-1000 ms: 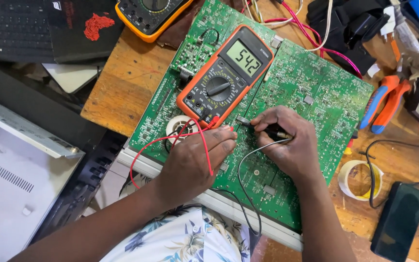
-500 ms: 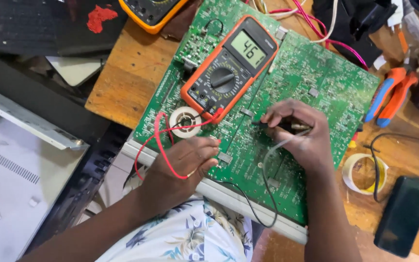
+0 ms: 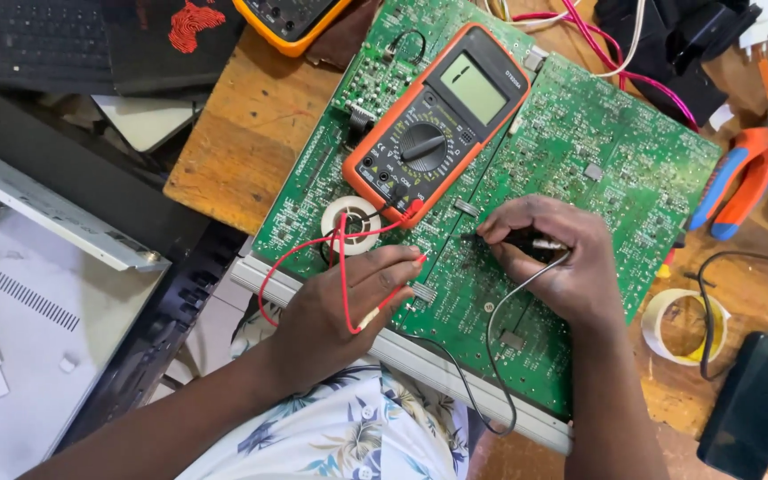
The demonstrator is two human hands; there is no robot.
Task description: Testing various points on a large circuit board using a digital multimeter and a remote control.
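A large green circuit board (image 3: 580, 151) lies across a wooden bench. An orange digital multimeter (image 3: 433, 124) rests on the board's upper left part. My left hand (image 3: 344, 307) holds the red probe with its red lead (image 3: 340, 267) at the board's near edge. My right hand (image 3: 553, 258) pinches the black probe (image 3: 526, 240), tip pressed on the board's middle. The black lead (image 3: 491, 356) loops down past the board's front edge.
Orange-and-blue pliers (image 3: 744, 178) lie right of the board. A tape roll (image 3: 686, 324) and a dark phone (image 3: 753, 404) sit at the lower right. A second orange meter (image 3: 291, 18) and a black keyboard (image 3: 37, 36) are at the top left. A white metal case (image 3: 37, 311) is at left.
The multimeter display has gone from showing digits to nearly blank. Both hands have shifted slightly on the board, with the left hand drawing the red probe toward the near edge.
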